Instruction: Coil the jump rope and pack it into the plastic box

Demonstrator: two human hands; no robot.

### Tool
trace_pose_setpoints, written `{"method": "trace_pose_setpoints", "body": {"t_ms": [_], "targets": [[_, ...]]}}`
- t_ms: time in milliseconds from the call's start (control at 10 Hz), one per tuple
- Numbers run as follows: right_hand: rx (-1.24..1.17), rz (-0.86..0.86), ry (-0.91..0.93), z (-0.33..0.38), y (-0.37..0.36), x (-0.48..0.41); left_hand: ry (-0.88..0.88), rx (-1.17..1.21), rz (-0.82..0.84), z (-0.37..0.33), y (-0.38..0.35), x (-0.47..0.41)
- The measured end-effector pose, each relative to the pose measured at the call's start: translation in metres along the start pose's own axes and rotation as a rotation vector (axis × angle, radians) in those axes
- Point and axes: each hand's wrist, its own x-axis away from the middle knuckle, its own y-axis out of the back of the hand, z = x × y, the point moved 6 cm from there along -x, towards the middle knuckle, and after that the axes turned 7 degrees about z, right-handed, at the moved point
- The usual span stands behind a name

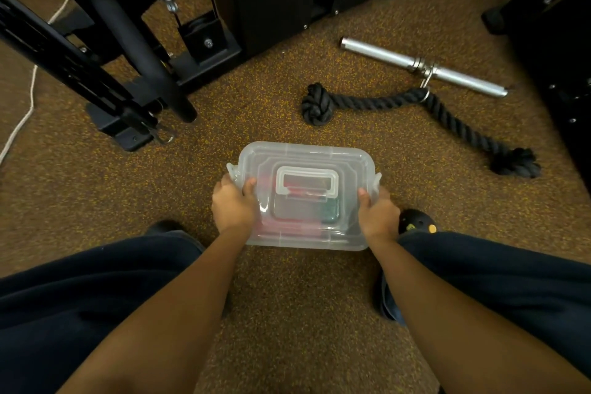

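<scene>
A clear plastic box [305, 157] with its lid on sits on the speckled floor between my knees. A white fold-down handle [307, 181] lies flat on the lid. Through the cloudy plastic I make out red and dark green shapes [319, 213], blurred, which look like the jump rope inside. My left hand [233, 205] grips the box's left side, thumb on the lid. My right hand [379, 216] grips the right side the same way.
A thick black knotted rope [367, 102] clipped to a silver bar [422, 67] lies beyond the box. Black gym machine frames [128, 73] stand at the far left and centre. A thin white cord [30, 96] runs along the left. A dark shoe [415, 222] is beside my right hand.
</scene>
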Motion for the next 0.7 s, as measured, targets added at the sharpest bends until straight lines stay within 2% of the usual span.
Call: {"method": "trace_pose_setpoints", "body": {"t_ms": [300, 500, 700], "targets": [[-0.008, -0.058, 0.039, 0.003, 0.001, 0.008, -0.110, -0.111, 0.006, -0.007, -0.003, -0.004], [-0.093, -0.106, 0.056, 0.000, 0.003, 0.004, -0.184, -0.146, 0.095, -0.009, -0.014, -0.011], [-0.092, 0.042, -0.068, 0.005, 0.005, -0.007, -0.111, -0.277, 0.261, -0.036, -0.019, -0.002]]}}
